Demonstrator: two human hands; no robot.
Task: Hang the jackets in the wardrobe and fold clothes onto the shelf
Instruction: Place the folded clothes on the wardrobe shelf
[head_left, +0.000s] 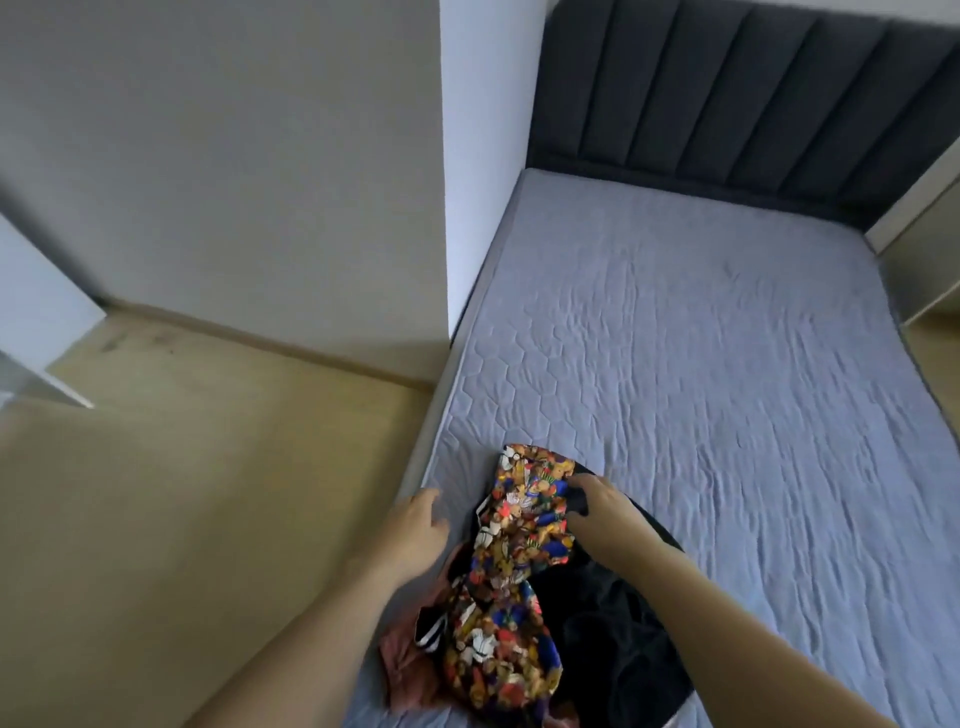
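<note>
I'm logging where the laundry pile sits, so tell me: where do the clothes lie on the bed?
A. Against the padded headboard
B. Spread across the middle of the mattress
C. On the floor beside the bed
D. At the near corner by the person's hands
D: the patterned garment and black garment lie bunched at the mattress's near corner, under the right hand and beside the left hand.

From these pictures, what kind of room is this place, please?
Most likely a bedroom. A bed with a bare quilted mattress and a dark padded headboard fills the right side, and a pile of clothes lies on its near corner, where both hands are reaching.
</note>
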